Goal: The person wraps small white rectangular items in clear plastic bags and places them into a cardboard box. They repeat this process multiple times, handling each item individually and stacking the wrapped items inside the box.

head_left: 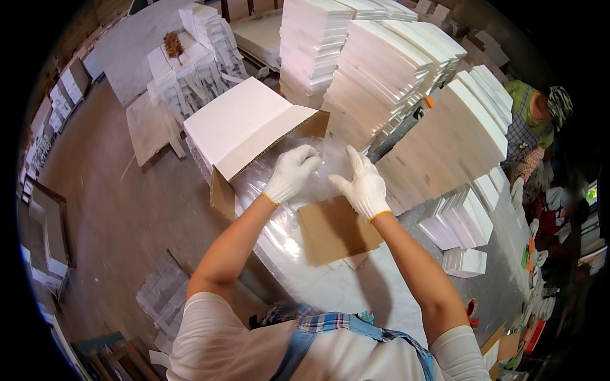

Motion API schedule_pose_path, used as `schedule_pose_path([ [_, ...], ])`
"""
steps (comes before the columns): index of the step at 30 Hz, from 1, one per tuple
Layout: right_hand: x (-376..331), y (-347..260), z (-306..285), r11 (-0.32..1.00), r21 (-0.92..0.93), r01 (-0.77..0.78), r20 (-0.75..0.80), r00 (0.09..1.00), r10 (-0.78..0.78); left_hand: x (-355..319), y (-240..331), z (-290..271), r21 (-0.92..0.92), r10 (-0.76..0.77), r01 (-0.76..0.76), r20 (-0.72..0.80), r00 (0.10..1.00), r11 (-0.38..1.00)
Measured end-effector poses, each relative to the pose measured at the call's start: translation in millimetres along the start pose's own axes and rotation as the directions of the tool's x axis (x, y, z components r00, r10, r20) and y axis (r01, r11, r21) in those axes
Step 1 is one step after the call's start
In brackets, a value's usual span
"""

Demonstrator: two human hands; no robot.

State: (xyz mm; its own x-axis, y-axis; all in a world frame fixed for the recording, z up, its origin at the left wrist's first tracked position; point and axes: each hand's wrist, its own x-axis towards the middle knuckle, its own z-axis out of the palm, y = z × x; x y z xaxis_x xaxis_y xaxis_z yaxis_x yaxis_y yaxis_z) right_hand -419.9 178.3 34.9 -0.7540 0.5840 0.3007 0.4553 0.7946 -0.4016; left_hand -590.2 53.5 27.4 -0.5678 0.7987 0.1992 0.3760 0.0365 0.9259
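My left hand [293, 173], in a white knitted glove with a yellow cuff, is curled closed on clear plastic film [264, 181]. The film spreads around both hands and into the mouth of an open cardboard carton [244, 124], whose white flap stands raised. To its right, my right hand [363, 184], gloved alike, is open, with thumb and fingers apart over the film's right edge. Just below the hands, a flat brown cardboard sheet [324, 238] lies on a white marble-like surface [330, 279], partly in my right arm's shadow.
Tall stacks of white slabs [375, 82] stand beyond the hands, and a leaning row [445, 140] is at the right. Smaller blocks [464, 263] sit nearer. A red tape roll [471, 311] lies low right. Another person [534, 120] works at the far right. Wrapped pieces [162, 292] lie left.
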Motion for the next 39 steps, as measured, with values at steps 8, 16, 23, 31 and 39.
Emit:
schedule_pose_path([
  [8, -0.4, 35.0, 18.6, 0.747, 0.539, -0.390, 0.211, 0.920, 0.329, -6.1, 0.9, -5.3, 0.219, 0.049, -0.024, -0.111, 0.993, 0.975],
  [16, -9.8, 53.8, 11.0, 0.439, 0.760, -0.479, 0.336, 0.868, 0.365, -5.2, 20.7, 26.8, 0.622, 0.322, -0.284, 0.053, 0.945, 0.730],
  [23, -18.4, 39.4, -3.5, 0.043, 0.867, -0.497, 0.470, 0.843, 0.262, -6.5, 46.9, 48.8, 0.576, 0.195, -0.264, 0.179, 0.964, 0.774],
  [31, -15.1, 41.2, -9.4, 0.033, 0.845, -0.533, 0.502, 0.814, 0.293, -0.2, 5.2, 49.6, 0.401, 0.273, -0.266, 0.040, 0.961, 0.877],
  [39, -22.8, 49.1, -10.5, 0.205, 0.809, -0.551, 0.400, 0.772, 0.494, 8.0, 4.2, 30.8, 0.006, 0.074, -0.074, -0.138, 0.988, 0.997],
])
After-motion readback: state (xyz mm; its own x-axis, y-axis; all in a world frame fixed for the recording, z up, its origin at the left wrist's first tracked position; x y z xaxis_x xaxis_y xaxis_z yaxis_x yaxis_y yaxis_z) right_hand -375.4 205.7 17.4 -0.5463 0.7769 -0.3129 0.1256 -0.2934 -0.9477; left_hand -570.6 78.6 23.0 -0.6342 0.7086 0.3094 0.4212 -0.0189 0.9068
